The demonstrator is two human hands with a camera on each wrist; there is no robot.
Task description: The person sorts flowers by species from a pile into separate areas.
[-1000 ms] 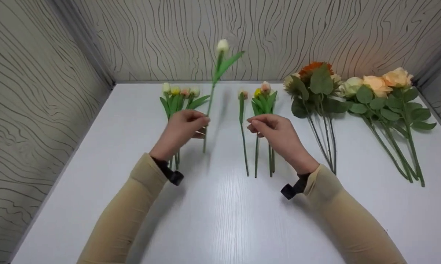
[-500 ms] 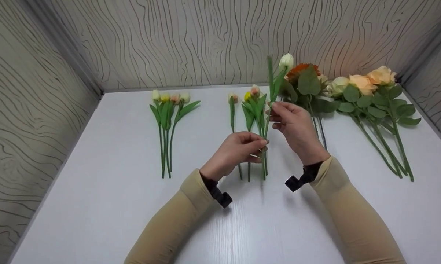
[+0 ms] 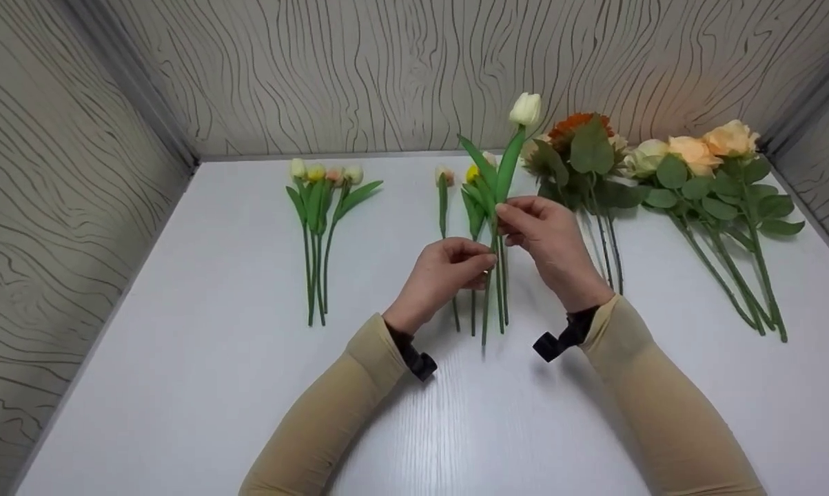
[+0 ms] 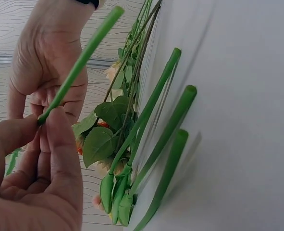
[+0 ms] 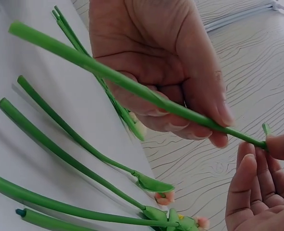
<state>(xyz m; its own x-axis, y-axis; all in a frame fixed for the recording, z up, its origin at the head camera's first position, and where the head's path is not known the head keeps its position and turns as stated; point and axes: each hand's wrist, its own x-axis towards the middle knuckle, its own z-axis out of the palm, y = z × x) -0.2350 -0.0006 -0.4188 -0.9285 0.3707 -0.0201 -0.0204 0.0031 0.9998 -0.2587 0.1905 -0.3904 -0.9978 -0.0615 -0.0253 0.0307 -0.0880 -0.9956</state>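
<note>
Both hands hold one artificial white tulip (image 3: 526, 109) above the table, its bloom up at the back and its stem leaning slightly right. Thumb and fingers of my left hand (image 3: 448, 269) pinch the middle of the stem. Higher up, just under the leaves, my right hand (image 3: 545, 231) pinches it too. In the right wrist view the stem (image 5: 132, 88) runs from one hand to the other, its cut end free. Beneath lie several tulips, among them a peach-and-white tulip (image 3: 444, 176) and a yellow tulip (image 3: 472, 173), partly covered by the hands and the held leaves.
A bunch of tulips (image 3: 318, 207) lies further left on the white table (image 3: 214, 344). To the right lie stems with an orange-red flower (image 3: 579, 127) and a group of peach roses (image 3: 693, 153). A patterned wall panel (image 3: 359, 76) stands behind.
My left hand has carried the white tulip rightward from beside the left bunch. My right hand, without a flower at first, now pinches its stem. Lately the bloom has shifted slightly left.
</note>
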